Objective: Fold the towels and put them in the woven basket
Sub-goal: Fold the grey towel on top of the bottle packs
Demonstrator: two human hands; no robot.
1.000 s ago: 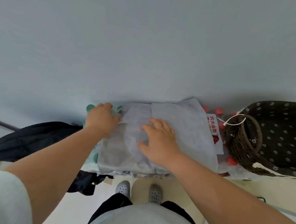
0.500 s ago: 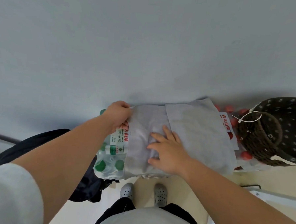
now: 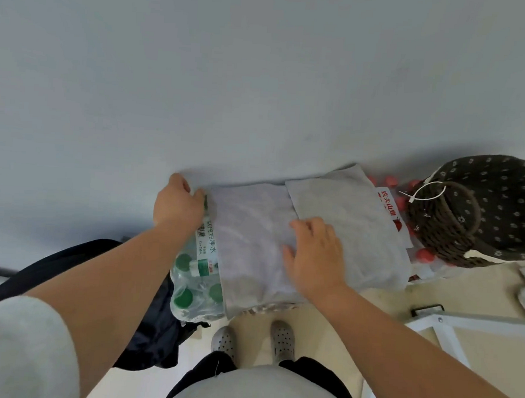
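A grey towel (image 3: 247, 240) lies spread over packs of bottled water. My left hand (image 3: 177, 203) pinches its far left edge, fingers closed on the cloth. My right hand (image 3: 311, 256) rests flat on the towel's right part, fingers spread, pressing it down. A second grey towel (image 3: 354, 222), folded, lies just right of it, partly under my right hand's side. The woven basket (image 3: 436, 232), dark brown with a dotted dark lining and a handle, stands at the far right, apart from both hands.
A pack of green-capped water bottles (image 3: 196, 286) shows under the towel's left side; red-capped bottles (image 3: 424, 256) lie by the basket. A dark bag (image 3: 69, 258) sits at left. A white metal frame (image 3: 461, 322) stands lower right. A grey wall rises behind.
My left hand has drawn the towel's left edge rightward, uncovering the green-capped bottles. My right hand has shifted slightly right on the cloth. The view has drifted, so the basket sits further left.
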